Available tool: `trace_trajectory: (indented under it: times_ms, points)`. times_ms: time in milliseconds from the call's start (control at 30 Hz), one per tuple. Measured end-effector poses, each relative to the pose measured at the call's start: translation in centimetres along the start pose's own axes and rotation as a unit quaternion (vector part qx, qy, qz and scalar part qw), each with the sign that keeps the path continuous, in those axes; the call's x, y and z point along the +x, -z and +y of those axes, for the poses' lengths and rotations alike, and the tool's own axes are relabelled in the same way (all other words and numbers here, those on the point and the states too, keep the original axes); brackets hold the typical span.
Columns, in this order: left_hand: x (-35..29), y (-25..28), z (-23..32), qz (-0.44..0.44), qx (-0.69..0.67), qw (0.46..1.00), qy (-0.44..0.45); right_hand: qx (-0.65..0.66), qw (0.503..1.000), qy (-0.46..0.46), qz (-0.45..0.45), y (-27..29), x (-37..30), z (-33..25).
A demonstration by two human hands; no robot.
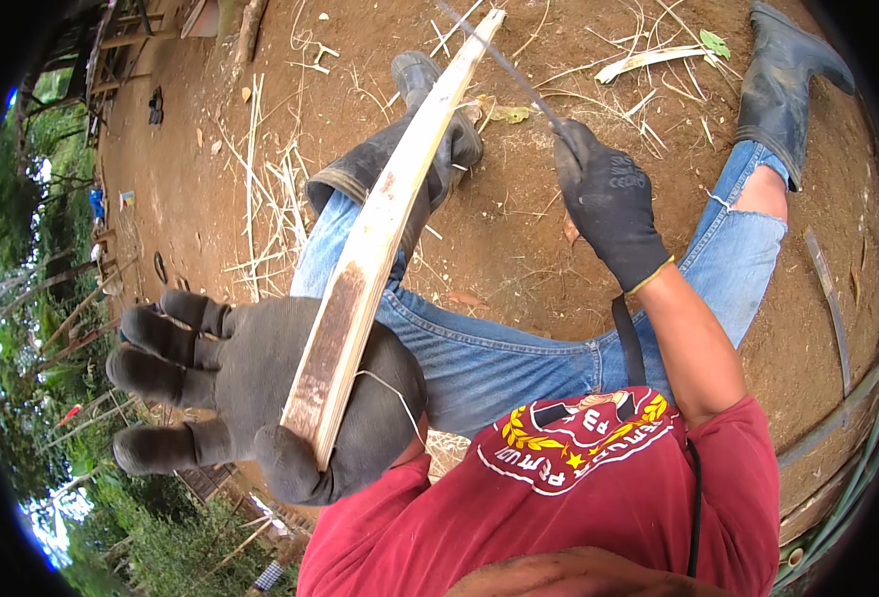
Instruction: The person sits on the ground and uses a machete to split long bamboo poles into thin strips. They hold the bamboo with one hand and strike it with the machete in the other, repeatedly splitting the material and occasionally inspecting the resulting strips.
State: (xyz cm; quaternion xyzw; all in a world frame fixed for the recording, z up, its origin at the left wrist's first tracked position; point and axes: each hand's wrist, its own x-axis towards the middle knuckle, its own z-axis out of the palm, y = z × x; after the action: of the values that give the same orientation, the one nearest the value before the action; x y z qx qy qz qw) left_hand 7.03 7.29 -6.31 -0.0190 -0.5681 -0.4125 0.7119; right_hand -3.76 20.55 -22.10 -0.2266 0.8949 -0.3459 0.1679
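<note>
A long, pale strip of split wood (385,219) slants away from me, narrowing toward its far end, with a dark brown patch on its near part. My left hand (300,383), in a dark grey glove, has the strip's near end pinned against the palm under the thumb. The other fingers are spread to the left. A thin white string hangs by that palm. My right hand (608,199), in a black glove, is closed around the handle of a long, thin-bladed knife (504,62). The blade points up and left, crossing near the strip's far tip. Most of the handle is hidden.
My jeans (499,353) and dark rubber boots (792,75) are spread over brown soil. Wood shavings (270,209) lie scattered left and a split piece (653,62) at upper right. A flat grey strip (827,298) lies at right. Greenery and poles stand far left.
</note>
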Motion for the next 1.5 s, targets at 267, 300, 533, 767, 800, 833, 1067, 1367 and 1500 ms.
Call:
trace_trajectory:
  times_ms: [267,300,533,767,800,833,1067,1367,1500]
  points:
    - [1.6,1.0,0.4,-0.013,-0.007,0.999,0.046,0.488,0.872,-0.029,-0.012,-0.7,2.9,-0.9]
    - [2.2,1.1,0.6,-0.031,-0.046,0.993,0.1,0.51,0.859,-0.05,0.009,-2.0,4.8,0.7]
    - [5.3,5.6,-0.8,-0.065,-0.161,0.962,0.21,0.526,0.799,-0.253,-0.144,-5.7,14.1,7.9]
    - [6.2,7.0,-1.3,-0.043,-0.14,0.96,0.238,0.403,0.871,-0.221,-0.174,-9.5,21.1,6.1]
    - [6.3,7.1,-1.4,-0.049,-0.133,0.961,0.239,0.425,0.866,-0.199,-0.172,-10.1,21.7,6.3]
    - [6.2,7.0,-1.7,-0.031,-0.108,0.966,0.232,0.448,0.86,-0.178,-0.169,-10.5,22.4,6.6]
    - [6.1,6.5,-1.1,-0.022,-0.123,0.961,0.247,0.415,0.887,-0.065,-0.191,-8.7,20.1,1.4]
    - [5.0,4.4,-0.2,-0.005,-0.077,0.977,0.201,0.491,0.838,-0.11,-0.211,-7.6,17.3,1.4]
    - [5.4,5.0,-0.3,-0.024,-0.08,0.974,0.212,0.494,0.835,-0.048,-0.238,-7.5,16.1,0.9]
